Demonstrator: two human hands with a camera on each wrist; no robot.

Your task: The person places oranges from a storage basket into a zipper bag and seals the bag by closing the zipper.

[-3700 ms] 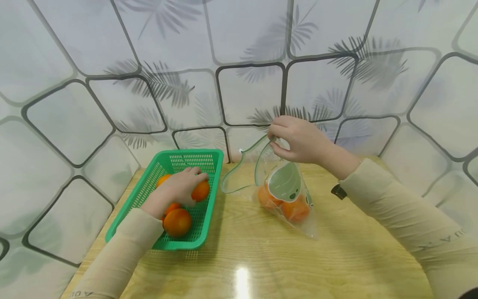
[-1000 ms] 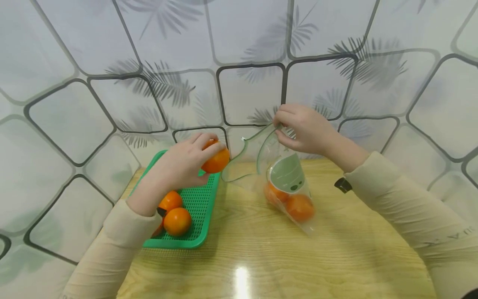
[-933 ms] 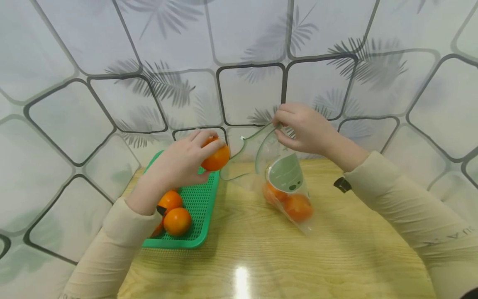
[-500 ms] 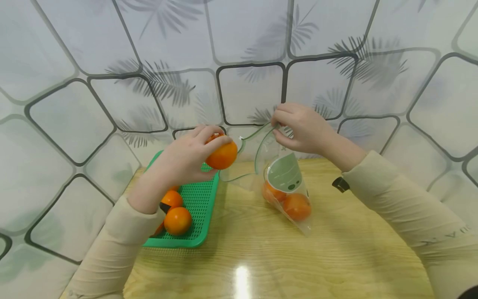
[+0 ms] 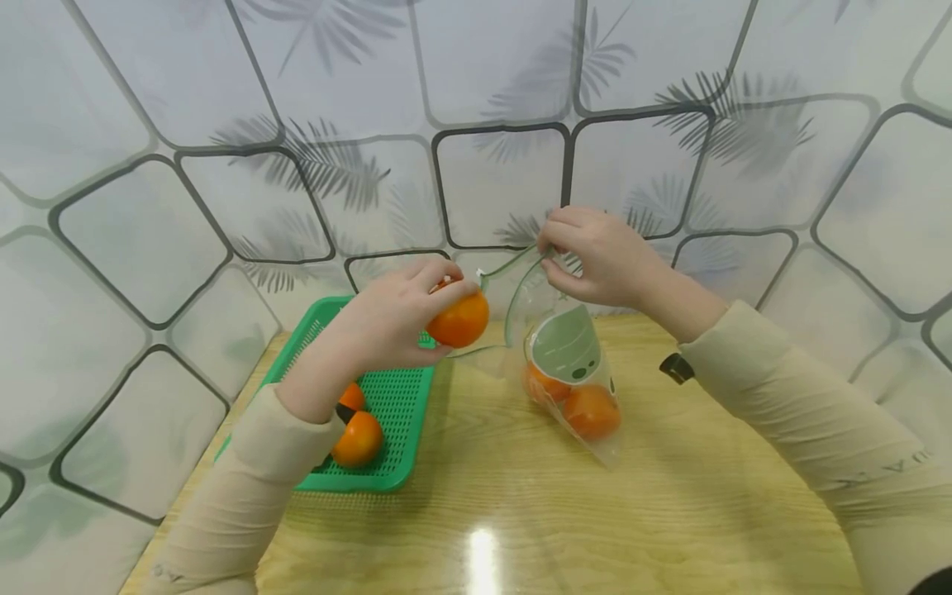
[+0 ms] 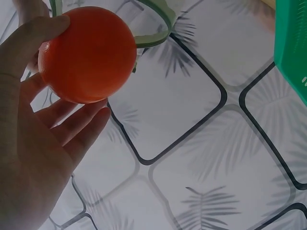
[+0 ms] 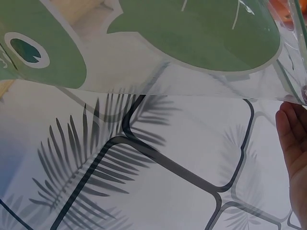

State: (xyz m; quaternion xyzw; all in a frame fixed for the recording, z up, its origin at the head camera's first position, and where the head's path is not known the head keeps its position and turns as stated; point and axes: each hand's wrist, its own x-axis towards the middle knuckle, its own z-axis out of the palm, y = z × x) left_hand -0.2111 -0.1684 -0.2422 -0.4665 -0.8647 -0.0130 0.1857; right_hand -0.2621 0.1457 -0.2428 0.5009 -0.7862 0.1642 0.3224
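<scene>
left hand (image 5: 387,318) grips an orange (image 5: 459,320) beside the bag (image 5: 565,364) whose rim right hand (image 5: 598,258) pinches.

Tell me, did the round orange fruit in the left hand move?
Yes. The round orange fruit moved right, off the green plastic basket, toward the clear plastic bag.

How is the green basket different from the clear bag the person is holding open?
The green basket is a stiff, perforated plastic tray lying flat on the table; the clear bag is soft, see-through film with a green printed patch. The basket lies untouched, while the right hand pinches the bag's rim and holds it up. The left hand holds an orange at the bag's mouth, above the basket's far end. Both contain orange fruit.
</scene>
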